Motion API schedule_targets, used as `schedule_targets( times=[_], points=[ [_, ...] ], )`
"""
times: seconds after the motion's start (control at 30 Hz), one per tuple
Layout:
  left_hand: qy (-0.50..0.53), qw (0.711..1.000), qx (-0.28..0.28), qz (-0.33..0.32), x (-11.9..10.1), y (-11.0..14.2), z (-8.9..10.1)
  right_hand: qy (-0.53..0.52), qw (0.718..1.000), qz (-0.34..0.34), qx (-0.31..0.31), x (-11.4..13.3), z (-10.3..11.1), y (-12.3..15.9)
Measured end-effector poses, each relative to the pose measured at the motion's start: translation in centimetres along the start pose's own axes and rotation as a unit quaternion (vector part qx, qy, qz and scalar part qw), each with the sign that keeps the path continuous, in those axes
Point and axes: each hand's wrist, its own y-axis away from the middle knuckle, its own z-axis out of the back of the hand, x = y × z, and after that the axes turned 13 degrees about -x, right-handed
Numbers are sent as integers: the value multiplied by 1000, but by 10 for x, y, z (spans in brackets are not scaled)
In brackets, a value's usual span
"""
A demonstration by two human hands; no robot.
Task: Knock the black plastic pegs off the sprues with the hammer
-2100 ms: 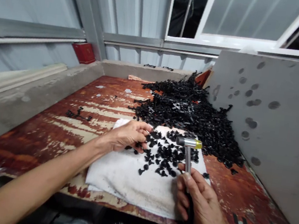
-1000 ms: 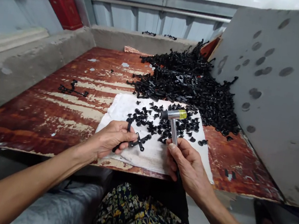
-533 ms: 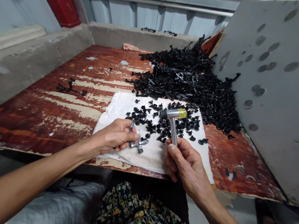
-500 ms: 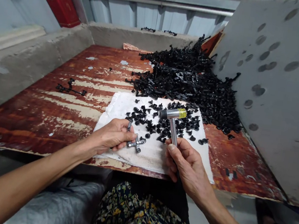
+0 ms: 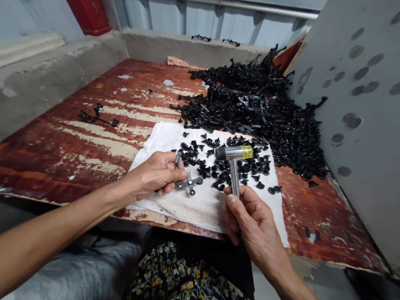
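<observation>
My left hand (image 5: 158, 173) is closed on a dark grey branched bracket (image 5: 190, 184), which sticks out past the thumb above the cloth. Its joints carry small round ends. My right hand (image 5: 248, 215) grips a small mallet (image 5: 235, 153) by its metal handle, head up, with one black face and one yellow face. Beneath both hands lies a white cloth (image 5: 178, 205) on the table. Scattered over its far half are several small black suction-cup-like pieces (image 5: 204, 170), behind and below the mallet head. The lower handle is hidden by my fingers.
A large heap of black linked parts (image 5: 256, 111) covers the back right of the worn red-brown table (image 5: 74, 153). A grey spotted panel (image 5: 371, 133) rises on the right. One black part (image 5: 97, 116) lies at left. A red box (image 5: 87, 11) sits on the ledge.
The bracket in my left hand has risen slightly and shifted right. My right hand keeps the mallet in nearly the same place. The whole view has moved a little.
</observation>
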Motion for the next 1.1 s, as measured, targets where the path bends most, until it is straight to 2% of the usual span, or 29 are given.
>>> schedule_targets(
  times=[0.13,0.23,0.53,1.1],
  points=[
    [31,999,-27,20,3,4,15,7,1000,3,5,0,1,-1],
    [56,997,-33,44,0,9,19,8,1000,2,8,-1,1,-1],
    [100,989,-39,104,-1,9,22,11,1000,0,7,-3,1,-1],
    [95,987,-49,117,0,6,18,20,1000,-5,3,0,-1,-2]
  ],
)
